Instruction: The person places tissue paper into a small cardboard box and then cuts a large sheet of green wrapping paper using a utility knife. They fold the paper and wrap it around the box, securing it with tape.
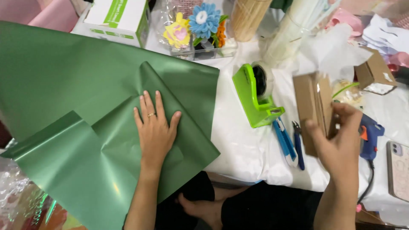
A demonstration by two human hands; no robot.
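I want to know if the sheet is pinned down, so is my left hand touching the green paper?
Touching. The head view shows the left hand lying flat, fingers spread, on the green paper, with no gap under the palm.

Lighting: bright, even, from overhead; soft shadows only. Glare: pale sheen bands on the green wrapping sheet (76,85) under my left hand (154,127), strongest above and left of that hand. Blur: my right hand (341,142) and the brown card piece (311,104) it grips are smeared by motion. White table cover (243,149) right of the sheet is nearly blown out. Items behind the sheet are soft.
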